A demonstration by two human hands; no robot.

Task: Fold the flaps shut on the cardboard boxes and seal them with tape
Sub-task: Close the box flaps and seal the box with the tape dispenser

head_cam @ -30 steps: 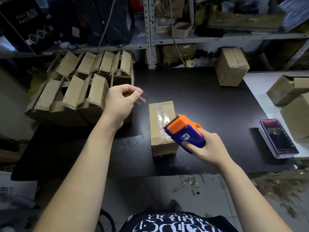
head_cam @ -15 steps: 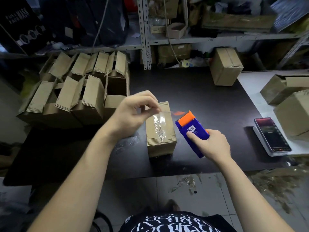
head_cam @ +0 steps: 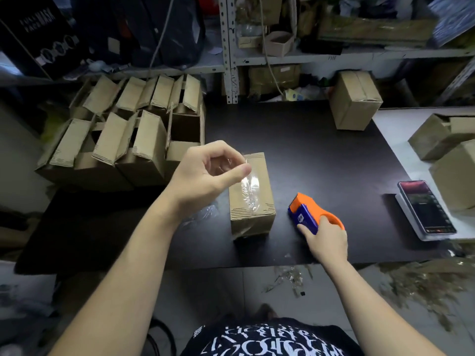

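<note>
Down from beside the cardboard box [head_cam: 253,201], the tape dispenser [head_cam: 307,211] had come to lie on the black worktop [head_cam: 308,150] just right of it. Open-flapped boxes [head_cam: 123,140] crowded the left, their insides too dark to read, and a phone [head_cam: 426,206] lay far right. The left hand [head_cam: 205,176] pinched clear tape [head_cam: 246,186] over the box, while the right hand [head_cam: 325,240] gripped the dispenser.

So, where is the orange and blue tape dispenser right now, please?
Head view: the orange and blue tape dispenser rests on the black table, held by the right hand, right of the taped cardboard box.
</note>
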